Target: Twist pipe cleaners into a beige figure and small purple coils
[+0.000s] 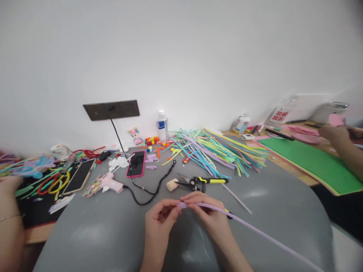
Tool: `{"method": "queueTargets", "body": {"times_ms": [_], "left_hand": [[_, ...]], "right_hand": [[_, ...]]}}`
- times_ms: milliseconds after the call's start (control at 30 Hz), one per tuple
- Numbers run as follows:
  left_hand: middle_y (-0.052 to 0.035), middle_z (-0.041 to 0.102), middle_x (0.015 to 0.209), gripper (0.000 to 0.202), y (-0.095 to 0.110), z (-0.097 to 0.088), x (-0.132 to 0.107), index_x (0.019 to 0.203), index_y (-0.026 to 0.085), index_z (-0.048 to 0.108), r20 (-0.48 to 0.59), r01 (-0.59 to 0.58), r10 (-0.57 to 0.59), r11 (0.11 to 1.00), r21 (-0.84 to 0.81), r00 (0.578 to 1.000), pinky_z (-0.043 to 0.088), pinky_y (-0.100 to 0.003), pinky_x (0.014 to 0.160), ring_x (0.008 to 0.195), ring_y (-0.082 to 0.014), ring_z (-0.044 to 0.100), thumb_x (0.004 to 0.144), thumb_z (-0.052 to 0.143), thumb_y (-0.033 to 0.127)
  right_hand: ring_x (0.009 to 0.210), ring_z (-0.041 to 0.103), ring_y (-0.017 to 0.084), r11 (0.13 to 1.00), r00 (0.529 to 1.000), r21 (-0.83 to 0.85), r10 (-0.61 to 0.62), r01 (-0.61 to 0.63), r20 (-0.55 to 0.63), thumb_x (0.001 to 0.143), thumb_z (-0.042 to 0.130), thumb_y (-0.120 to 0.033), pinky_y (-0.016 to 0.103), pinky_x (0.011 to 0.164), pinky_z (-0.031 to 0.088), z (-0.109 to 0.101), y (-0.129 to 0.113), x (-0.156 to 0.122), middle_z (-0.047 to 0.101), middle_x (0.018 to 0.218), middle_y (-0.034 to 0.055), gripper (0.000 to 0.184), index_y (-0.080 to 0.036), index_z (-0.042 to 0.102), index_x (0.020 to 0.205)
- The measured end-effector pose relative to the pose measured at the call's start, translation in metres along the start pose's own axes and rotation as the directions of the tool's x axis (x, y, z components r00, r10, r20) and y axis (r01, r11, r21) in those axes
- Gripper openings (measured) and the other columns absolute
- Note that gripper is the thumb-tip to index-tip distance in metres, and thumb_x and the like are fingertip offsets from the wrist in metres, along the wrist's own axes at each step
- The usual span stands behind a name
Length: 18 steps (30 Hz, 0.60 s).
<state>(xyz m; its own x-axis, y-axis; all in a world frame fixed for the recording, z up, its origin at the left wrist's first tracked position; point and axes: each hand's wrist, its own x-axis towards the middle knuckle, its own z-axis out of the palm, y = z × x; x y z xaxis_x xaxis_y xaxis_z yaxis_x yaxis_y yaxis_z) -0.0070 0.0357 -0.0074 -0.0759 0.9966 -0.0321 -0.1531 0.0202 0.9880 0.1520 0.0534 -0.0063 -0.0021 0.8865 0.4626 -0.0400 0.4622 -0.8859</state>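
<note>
Between the fingertips of both hands is the looped or bunched end of a lilac pipe cleaner point(255, 229), whose long tail runs off to the lower right. My left hand point(161, 216) pinches that end from the left. Close against it, my right hand point(207, 211) grips the stem where it leaves the bunch. Just beyond the right hand lie yellow-and-black cutting pliers point(195, 183), jaws to the left, one handle partly hidden by that hand. A small beige piece point(171, 184) sits by their jaws. A short pale lilac stem point(237, 198) rests to their right.
A heap of colored pipe cleaners point(212, 151) spreads across the table's back. A pink phone point(136, 164), a decorated glue gun point(106, 184) with black cord, and a water bottle point(162, 126) stand or lie leftward. Other people's hands point(336, 130) show at both sides; a green mat point(309, 160) lies right.
</note>
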Motion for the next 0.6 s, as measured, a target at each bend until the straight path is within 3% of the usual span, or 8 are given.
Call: {"method": "queueTargets", "body": {"times_ms": [200, 333, 400, 467, 533, 600], "left_hand": [[-0.0054, 0.075, 0.064, 0.023, -0.005, -0.002, -0.005, 0.075, 0.018, 0.078, 0.004, -0.042, 0.042, 0.999, 0.017, 0.999, 0.053, -0.022, 0.051, 0.058, -0.0176, 0.069, 0.074, 0.079, 0.041], [-0.006, 0.076, 0.067, 0.025, -0.003, -0.003, -0.009, 0.074, 0.019, 0.078, -0.009, -0.029, 0.029, 0.999, -0.012, 1.0, 0.058, -0.025, 0.061, 0.063, -0.0194, 0.072, 0.073, 0.079, 0.044], [-0.007, 0.077, 0.07, 0.027, 0.002, -0.005, -0.009, 0.075, 0.018, 0.078, 0.045, 0.016, -0.014, 0.999, -0.035, 0.999, 0.059, -0.027, 0.067, 0.067, -0.0201, 0.072, 0.072, 0.08, 0.045], [-0.0083, 0.077, 0.073, 0.03, 0.009, -0.008, -0.008, 0.078, 0.017, 0.078, 0.176, 0.107, -0.096, 0.993, -0.057, 0.98, 0.058, -0.027, 0.068, 0.071, -0.0202, 0.072, 0.07, 0.081, 0.046], [-0.009, 0.076, 0.073, 0.035, 0.014, -0.01, -0.005, 0.08, 0.016, 0.079, 0.301, 0.212, -0.18, 0.974, -0.075, 0.936, 0.055, -0.026, 0.064, 0.069, -0.0187, 0.068, 0.069, 0.081, 0.049], [-0.0071, 0.071, 0.066, 0.037, 0.017, -0.011, -0.002, 0.075, 0.014, 0.078, 0.354, 0.273, -0.227, 0.958, -0.086, 0.908, 0.049, -0.022, 0.056, 0.06, -0.014, 0.061, 0.068, 0.082, 0.05]], "right_hand": [[0.077, 0.072, 0.019, 0.993, 0.997, 0.088, 0.074, -0.075, 0.015, 0.082, 0.076, -0.031, 0.026, 0.071, 0.057, 0.003, -0.003, -0.002, 0.077, 0.08, 0.0064, 0.009, -0.025, 0.08, 0.077], [0.072, 0.07, 0.018, 0.959, 0.977, 0.191, 0.213, -0.207, -0.008, 0.078, 0.08, -0.032, 0.025, 0.066, 0.055, 0.003, -0.004, -0.004, 0.075, 0.076, 0.0051, 0.012, -0.022, 0.075, 0.074], [0.073, 0.069, 0.018, 0.929, 0.956, 0.226, 0.285, -0.293, 0.067, 0.079, 0.079, -0.035, 0.025, 0.067, 0.054, -0.001, -0.007, -0.001, 0.073, 0.078, 0.0051, 0.015, -0.021, 0.074, 0.076], [0.08, 0.068, 0.018, 0.911, 0.927, 0.209, 0.315, -0.355, 0.202, 0.081, 0.076, -0.036, 0.026, 0.071, 0.053, -0.008, -0.013, 0.005, 0.071, 0.084, 0.006, 0.017, -0.02, 0.074, 0.078], [0.088, 0.066, 0.019, 0.911, 0.883, 0.139, 0.324, -0.388, 0.341, 0.081, 0.077, -0.034, 0.027, 0.076, 0.051, -0.015, -0.02, 0.012, 0.067, 0.093, 0.0066, 0.016, -0.018, 0.074, 0.077], [0.092, 0.064, 0.018, 0.917, 0.83, 0.058, 0.329, -0.395, 0.451, 0.08, 0.078, -0.031, 0.027, 0.081, 0.049, -0.02, -0.027, 0.02, 0.062, 0.099, 0.006, 0.014, -0.017, 0.074, 0.077]]}}
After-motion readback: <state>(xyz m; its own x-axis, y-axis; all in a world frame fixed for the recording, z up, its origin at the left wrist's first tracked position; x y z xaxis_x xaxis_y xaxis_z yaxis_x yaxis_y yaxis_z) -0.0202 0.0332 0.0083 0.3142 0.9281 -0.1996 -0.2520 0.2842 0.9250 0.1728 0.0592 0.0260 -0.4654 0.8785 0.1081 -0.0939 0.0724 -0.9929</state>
